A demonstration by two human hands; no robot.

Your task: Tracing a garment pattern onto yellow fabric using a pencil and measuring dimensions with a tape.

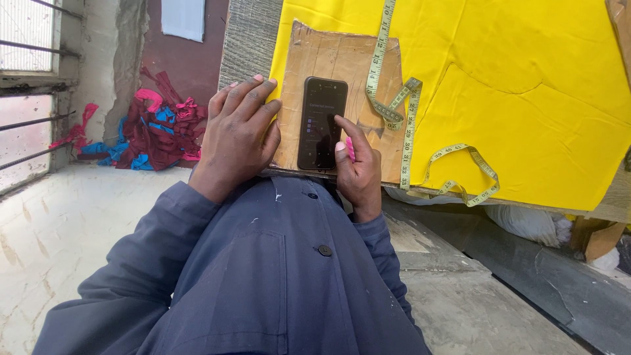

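Yellow cloth (513, 98) is covering the counter (246, 39), a tape measure (407, 112) lying across it. Left hand (240, 135) is resting flat, open, on cardboard (335, 59); right hand (358, 167), curled around something pink, is tapping the phone (321, 121).

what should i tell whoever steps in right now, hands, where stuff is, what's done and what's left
Left hand: lies flat, palm down, on the cardboard piece, beside the phone; holds nothing.
Right hand: forefinger on the lit screen of the black phone, with a small pink object tucked in the hand.
The phone lies on the cardboard, at the near edge of the table. A tape measure trails across the cardboard and the yellow fabric.
Done: fabric spread out, one curved edge cut.
Left: no marking visible on the fabric.
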